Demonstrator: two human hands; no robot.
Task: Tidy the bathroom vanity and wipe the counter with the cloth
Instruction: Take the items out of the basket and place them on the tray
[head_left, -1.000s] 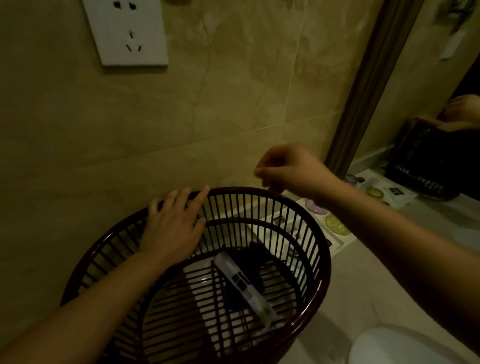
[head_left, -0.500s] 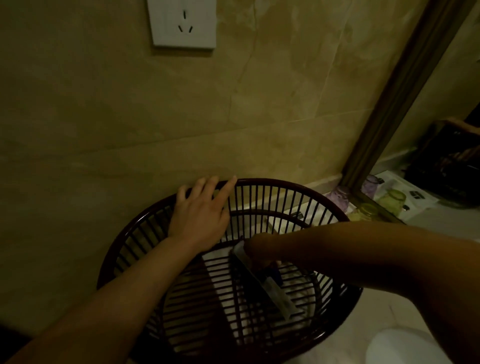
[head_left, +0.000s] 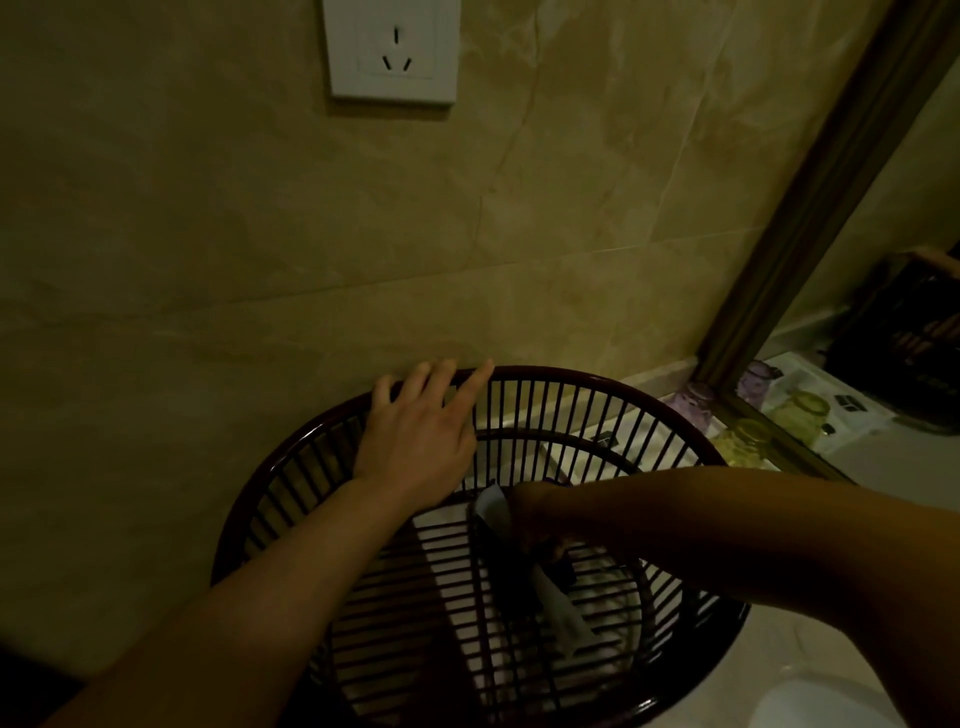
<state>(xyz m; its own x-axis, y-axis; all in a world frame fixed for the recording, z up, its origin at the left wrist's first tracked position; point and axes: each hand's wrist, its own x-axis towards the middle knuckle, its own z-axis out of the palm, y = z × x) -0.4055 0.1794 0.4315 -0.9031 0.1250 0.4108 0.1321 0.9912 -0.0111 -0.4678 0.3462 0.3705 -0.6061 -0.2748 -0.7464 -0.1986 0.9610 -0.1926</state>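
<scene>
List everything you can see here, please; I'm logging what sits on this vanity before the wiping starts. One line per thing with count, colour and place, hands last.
basket: 1, dark red slatted plastic, on the counter against the wall.
flat packet: 1, pale with a dark part, lying inside the basket.
wall socket: 1, white, on the tiled wall above the basket.
small jars: 2 seen, one purple and one yellow-green, on a white tray right of the basket, by the mirror.
mirror: 1, dark-framed, at right, reflecting the jars and the basket.
white rounded object: 1, bottom right corner, cut off by the frame.
left hand: open, fingers resting on the basket's far rim.
right hand: reaching into the basket at the packet; grip too dark to tell.
</scene>
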